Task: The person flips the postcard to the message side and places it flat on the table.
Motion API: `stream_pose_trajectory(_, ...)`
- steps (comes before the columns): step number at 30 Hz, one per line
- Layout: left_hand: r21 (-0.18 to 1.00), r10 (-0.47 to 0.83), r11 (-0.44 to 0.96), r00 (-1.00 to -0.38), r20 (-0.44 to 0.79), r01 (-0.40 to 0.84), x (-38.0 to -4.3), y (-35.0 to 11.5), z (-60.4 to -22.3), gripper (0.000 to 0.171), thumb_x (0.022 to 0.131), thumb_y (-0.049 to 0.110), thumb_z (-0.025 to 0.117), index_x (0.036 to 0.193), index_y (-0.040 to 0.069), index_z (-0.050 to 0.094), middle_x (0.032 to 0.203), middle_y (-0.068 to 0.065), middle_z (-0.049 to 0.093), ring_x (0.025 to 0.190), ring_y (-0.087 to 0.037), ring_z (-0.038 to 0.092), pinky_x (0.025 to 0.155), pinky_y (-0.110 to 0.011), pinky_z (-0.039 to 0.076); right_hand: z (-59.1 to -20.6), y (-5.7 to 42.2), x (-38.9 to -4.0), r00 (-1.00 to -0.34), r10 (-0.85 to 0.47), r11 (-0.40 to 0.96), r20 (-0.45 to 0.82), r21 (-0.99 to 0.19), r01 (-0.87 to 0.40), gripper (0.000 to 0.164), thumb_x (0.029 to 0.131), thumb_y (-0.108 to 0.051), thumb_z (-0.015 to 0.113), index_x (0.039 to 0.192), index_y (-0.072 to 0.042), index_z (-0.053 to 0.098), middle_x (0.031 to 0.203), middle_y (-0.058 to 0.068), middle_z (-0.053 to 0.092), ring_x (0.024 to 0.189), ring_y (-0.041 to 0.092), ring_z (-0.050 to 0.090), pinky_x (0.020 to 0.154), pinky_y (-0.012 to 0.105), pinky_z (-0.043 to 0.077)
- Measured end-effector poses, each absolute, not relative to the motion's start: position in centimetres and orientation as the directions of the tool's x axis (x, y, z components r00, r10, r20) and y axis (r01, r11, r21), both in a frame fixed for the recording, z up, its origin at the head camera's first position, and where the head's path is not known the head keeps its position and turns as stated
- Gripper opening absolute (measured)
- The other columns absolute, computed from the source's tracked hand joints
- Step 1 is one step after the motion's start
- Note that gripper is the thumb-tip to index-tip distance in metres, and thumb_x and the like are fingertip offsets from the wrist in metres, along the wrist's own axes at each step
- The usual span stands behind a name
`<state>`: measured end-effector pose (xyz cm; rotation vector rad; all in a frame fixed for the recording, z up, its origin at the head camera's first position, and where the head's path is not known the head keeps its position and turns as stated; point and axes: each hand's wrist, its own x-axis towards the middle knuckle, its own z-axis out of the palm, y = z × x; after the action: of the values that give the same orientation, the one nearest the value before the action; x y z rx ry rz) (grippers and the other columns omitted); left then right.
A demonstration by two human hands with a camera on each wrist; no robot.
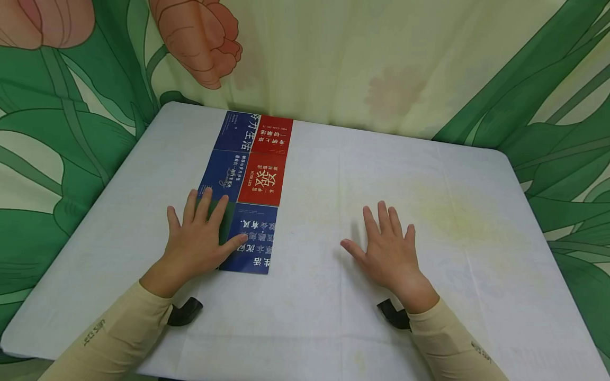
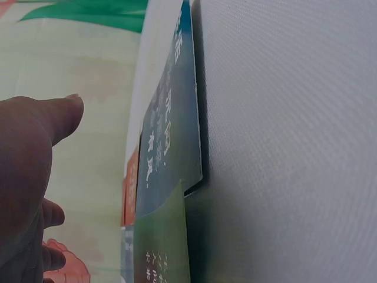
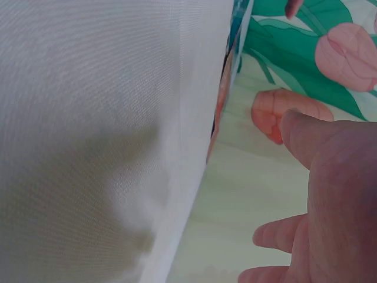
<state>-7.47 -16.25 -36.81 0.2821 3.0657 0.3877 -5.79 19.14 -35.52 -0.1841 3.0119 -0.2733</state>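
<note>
Several printed cards lie edge to edge in two columns on the white-covered table. A blue card [image 1: 235, 129] and a red card [image 1: 274, 135] form the far row. Nearer are another blue card [image 1: 221, 169] and a red card [image 1: 262, 180] with a large white character. In the near row, a blue card [image 1: 252, 233] with white writing adjoins a green card [image 2: 159, 242], mostly hidden by the hand in the head view. My left hand [image 1: 193, 241] is spread over this row, fingers straight, holding nothing. To the right, my right hand [image 1: 391, 256] hovers palm down over the cloth, fingers spread.
White cloth [image 1: 343, 301] covers the table, with faint yellowish stains [image 1: 452, 211] on the right. A curtain [image 1: 333, 63] printed with tulips and leaves hangs behind and at the sides. Black mounts [image 1: 186, 312] stick out at both wrists by the beige sleeves [image 1: 119, 338].
</note>
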Motion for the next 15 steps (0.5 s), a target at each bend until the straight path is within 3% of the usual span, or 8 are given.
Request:
stream_pose_trajectory(7, 0.301, 0.228, 0.928, -0.974, 0.007, 0.22, -7.46, -16.32, -36.74, 0.096, 0.086, 0.052, 0.069, 0.156, 0.0, 0.028, 0.161, -0.029, 0.015, 0.148, -0.047, 0.004, 0.107, -0.077, 0.001, -35.46, 19.09, -5.84, -0.987, -0.141, 0.974, -0.074, -0.189, -0.124, 0.088, 0.095, -0.059, 0.056, 0.157, -0.002, 0.028, 0.162, 0.027, 0.015, 0.149, 0.043, 0.01, 0.108, 0.073, 0.01)
stream_pose_trajectory(15, 0.381, 0.347, 0.86, -0.936, 0.049, 0.339, -7.35, -16.71, -36.59, 0.098, 0.085, 0.045, 0.075, 0.155, -0.004, 0.027, 0.161, -0.022, 0.023, 0.148, -0.042, 0.017, 0.109, -0.073, 0.014, -35.42, 18.58, -5.85, -0.979, -0.205, 0.948, 0.017, -0.245, -0.203, 0.096, 0.087, -0.059, 0.068, 0.153, 0.001, 0.033, 0.159, 0.024, 0.026, 0.145, 0.042, 0.023, 0.107, 0.072, 0.018)
